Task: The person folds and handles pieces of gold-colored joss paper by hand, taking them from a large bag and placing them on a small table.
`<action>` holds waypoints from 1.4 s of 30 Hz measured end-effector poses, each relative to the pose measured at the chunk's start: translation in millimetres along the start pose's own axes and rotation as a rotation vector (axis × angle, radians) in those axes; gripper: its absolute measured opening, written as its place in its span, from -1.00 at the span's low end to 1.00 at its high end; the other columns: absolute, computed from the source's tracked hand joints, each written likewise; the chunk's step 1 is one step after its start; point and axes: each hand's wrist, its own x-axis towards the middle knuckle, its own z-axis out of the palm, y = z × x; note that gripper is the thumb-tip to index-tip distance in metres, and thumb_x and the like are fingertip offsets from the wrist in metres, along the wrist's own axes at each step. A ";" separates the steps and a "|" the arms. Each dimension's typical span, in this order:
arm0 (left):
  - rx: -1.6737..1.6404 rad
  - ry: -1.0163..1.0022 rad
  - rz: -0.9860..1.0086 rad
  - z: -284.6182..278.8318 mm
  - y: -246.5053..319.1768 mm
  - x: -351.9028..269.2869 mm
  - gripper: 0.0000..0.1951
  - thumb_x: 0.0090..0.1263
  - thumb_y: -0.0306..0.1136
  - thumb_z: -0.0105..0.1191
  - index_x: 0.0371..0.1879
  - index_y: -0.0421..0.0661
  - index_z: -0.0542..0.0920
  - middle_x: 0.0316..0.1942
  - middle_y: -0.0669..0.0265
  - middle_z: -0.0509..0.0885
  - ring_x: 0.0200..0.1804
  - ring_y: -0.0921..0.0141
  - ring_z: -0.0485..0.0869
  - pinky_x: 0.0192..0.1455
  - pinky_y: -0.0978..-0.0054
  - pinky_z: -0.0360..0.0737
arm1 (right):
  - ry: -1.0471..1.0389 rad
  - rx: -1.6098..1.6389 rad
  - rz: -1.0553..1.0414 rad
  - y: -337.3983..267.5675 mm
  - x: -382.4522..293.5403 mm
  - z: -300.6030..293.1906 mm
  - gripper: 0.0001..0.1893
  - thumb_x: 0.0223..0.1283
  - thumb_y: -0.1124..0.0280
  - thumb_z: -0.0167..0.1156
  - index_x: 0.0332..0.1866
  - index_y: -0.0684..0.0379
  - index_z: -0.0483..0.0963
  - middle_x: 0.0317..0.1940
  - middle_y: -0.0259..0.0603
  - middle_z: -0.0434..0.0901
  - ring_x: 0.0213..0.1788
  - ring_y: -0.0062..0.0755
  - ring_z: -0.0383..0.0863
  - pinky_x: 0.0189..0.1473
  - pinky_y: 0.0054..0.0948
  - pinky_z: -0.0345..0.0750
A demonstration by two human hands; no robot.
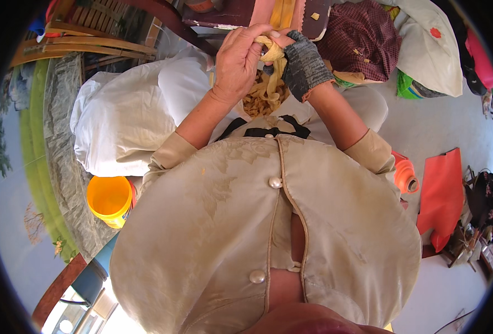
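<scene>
My bare left hand (239,58) pinches a looped, pale yellow pliable strip (271,51) from the left. From the other side, my right hand (300,58), in a grey knitted fingerless glove, grips the same strip. It is coiled over itself between my fingertips, and its tail hangs down from the loop. What the strip is made of is not clear. Below my hands, a heap of similar tan-yellow strips (259,97) lies between my legs. Some of my right fingers are hidden behind the strip and the glove.
In front stands a dark stool (225,14) with a wooden piece (282,14) on it. Maroon checked cloth (361,37) and a white sack (432,54) are at front right. A white bag (117,121), a yellow bucket (109,200) and a wooden chair (100,46) are at left.
</scene>
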 end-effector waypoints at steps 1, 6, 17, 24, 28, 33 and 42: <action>0.035 -0.012 0.089 -2.8 2.0 5.8 -0.83 0.34 -0.54 -0.08 -0.14 -0.16 0.54 -0.37 0.31 0.56 -0.35 0.45 0.47 -0.30 0.62 0.42 | -0.010 0.035 -0.038 -5.7 -4.4 4.1 -0.70 0.17 0.20 0.13 -0.30 0.29 0.45 -0.46 -0.26 0.52 -0.53 -0.55 0.51 -0.45 -0.62 0.49; 0.051 0.056 0.229 -8.1 15.0 25.6 -0.84 0.39 -0.38 -0.07 -0.19 -0.16 0.53 -0.18 0.26 0.46 -0.20 0.40 0.45 -0.17 0.57 0.40 | -0.071 -0.422 -0.165 -48.8 -34.2 21.6 -0.69 0.25 0.14 0.00 -0.22 0.22 0.45 -0.42 -0.24 0.50 -0.37 -0.50 0.54 -0.39 -0.51 0.48; -1.039 -0.247 -0.670 -12.6 18.8 21.6 -0.85 0.38 -0.46 -0.13 -0.16 -0.15 0.49 -0.30 0.38 0.52 -0.24 0.56 0.48 -0.15 0.63 0.40 | -0.068 -1.049 -0.593 -49.5 -23.4 -13.4 -0.67 0.16 0.12 0.11 -0.08 0.09 0.51 -0.22 -0.20 0.57 -0.23 -0.26 0.58 -0.22 -0.39 0.52; -0.491 -0.171 -0.342 -8.1 -9.5 16.9 -0.87 0.36 -0.53 -0.06 -0.16 -0.22 0.50 -0.31 0.40 0.57 -0.31 0.62 0.54 -0.21 0.69 0.50 | -0.208 -0.732 -0.174 -40.2 -24.0 -6.4 -0.61 0.12 0.09 0.14 -0.10 0.18 0.52 -0.54 -0.16 0.59 -0.55 -0.56 0.60 -0.33 -0.58 0.53; -0.665 -0.059 -0.435 -2.5 23.0 15.0 -0.93 0.36 -0.48 -0.01 -0.29 -0.22 0.50 -0.43 0.37 0.60 -0.37 0.60 0.56 -0.30 0.71 0.51 | -0.168 -0.790 -0.370 -15.1 1.4 -32.7 -0.62 0.15 0.14 0.11 -0.04 0.18 0.48 -0.46 -0.17 0.59 -0.52 -0.57 0.61 -0.36 -0.57 0.52; -0.728 -0.121 -0.441 -2.3 18.8 18.7 -0.92 0.34 -0.49 0.00 -0.31 -0.25 0.49 -0.44 0.31 0.62 -0.41 0.56 0.60 -0.33 0.67 0.54 | -0.146 -0.495 -0.126 -30.8 -3.5 -19.8 -0.63 0.19 0.12 0.10 -0.12 0.24 0.47 -0.52 -0.29 0.53 -0.57 -0.61 0.52 -0.50 -0.63 0.45; -0.400 -0.171 -0.466 -28.9 23.4 29.4 -0.95 0.24 -0.62 -0.02 -0.42 -0.24 0.53 -0.55 0.41 0.54 -0.48 0.63 0.50 -0.39 0.68 0.48 | -0.023 0.176 0.208 -51.8 -20.0 -44.8 -0.58 0.17 -0.10 0.05 -0.30 0.11 0.38 -0.75 -0.38 0.26 -0.77 -0.68 0.12 -0.73 -0.69 0.04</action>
